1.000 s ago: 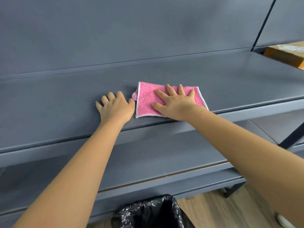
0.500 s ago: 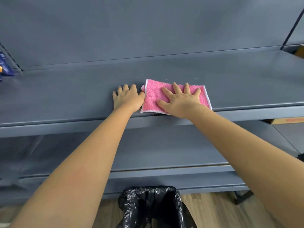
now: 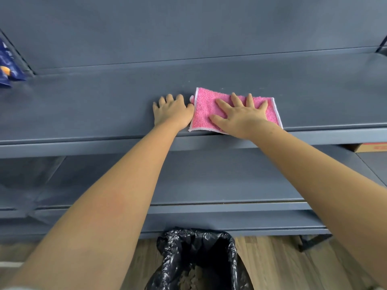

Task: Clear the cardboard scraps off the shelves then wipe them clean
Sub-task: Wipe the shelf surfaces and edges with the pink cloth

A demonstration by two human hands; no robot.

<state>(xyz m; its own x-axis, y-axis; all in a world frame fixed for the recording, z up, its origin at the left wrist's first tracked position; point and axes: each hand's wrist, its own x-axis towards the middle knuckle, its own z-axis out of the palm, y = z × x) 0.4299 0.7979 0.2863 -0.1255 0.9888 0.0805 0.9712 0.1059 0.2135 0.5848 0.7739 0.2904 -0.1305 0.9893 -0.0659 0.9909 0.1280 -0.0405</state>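
Grey metal shelf (image 3: 104, 105), the upper of the two tiers in front of the person, carries a pink terry cloth with a white stitched edge (image 3: 204, 114), which lies flat near the shelf's front lip, a little right of the middle. The right hand (image 3: 240, 117) presses down on that cloth, palm flat and fingers (image 3: 235, 100) fanned out straight, so its grip is wide and closes on nothing. The left hand (image 3: 170, 114) rests palm down on the bare shelf just beside the cloth, fingers loosely bent, its grip slack and holding nothing, the thumb touching the cloth's left edge. Below runs the lower grey shelf (image 3: 209, 176). A bin lined with a crinkled black plastic bag (image 3: 178, 248) stands on the wood-plank floor (image 3: 282, 264) under the arms; brownish bits show inside, too dim to tell apart. A brown cardboard box (image 3: 370, 147) peeks out at the right beneath the upper shelf, and a blue packet (image 3: 8, 68) sits at the far left.
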